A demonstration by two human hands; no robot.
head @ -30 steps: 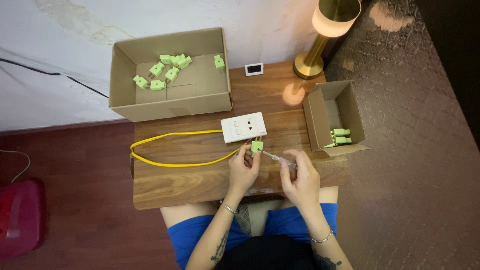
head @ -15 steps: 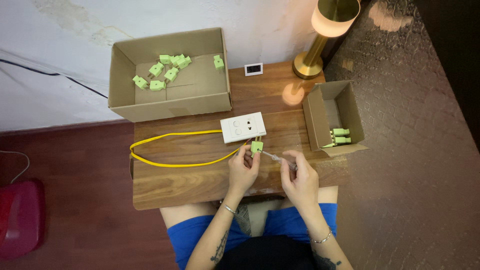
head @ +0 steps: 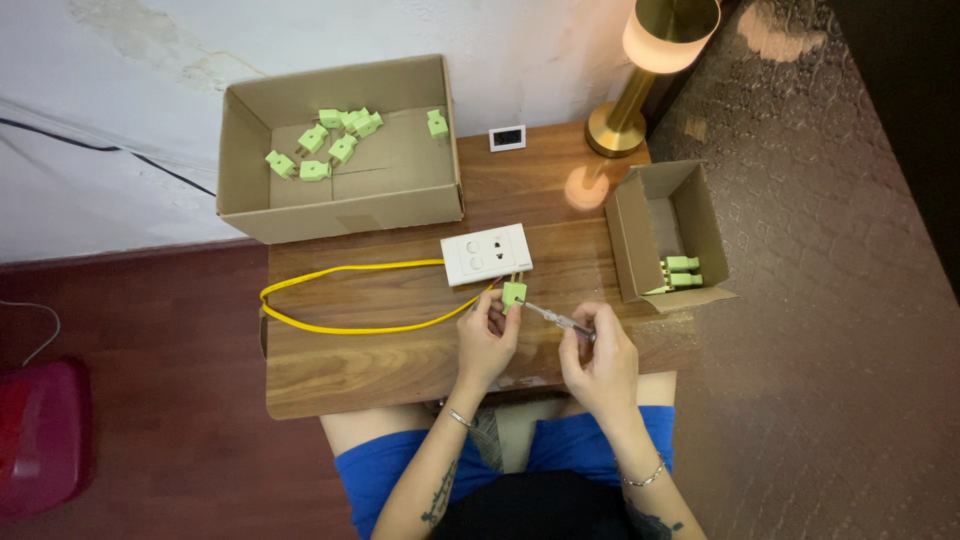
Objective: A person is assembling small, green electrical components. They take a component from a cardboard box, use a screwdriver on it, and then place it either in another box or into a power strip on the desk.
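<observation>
My left hand [head: 484, 335] pinches a small green plug [head: 513, 294] whose prongs point up toward a white socket plate [head: 486, 254] on the wooden table [head: 370, 350]. My right hand [head: 598, 362] holds a thin screwdriver [head: 556, 319] with its tip against the plug's right side. A yellow cable [head: 340, 300] loops left from the socket plate across the table.
A large cardboard box [head: 345, 150] at the back left holds several green plugs. A smaller cardboard box [head: 668, 235] on the right holds two green plugs [head: 680, 272]. A brass lamp [head: 640, 70] and a small white display [head: 507, 137] stand at the back. A red object [head: 40, 435] lies on the floor at left.
</observation>
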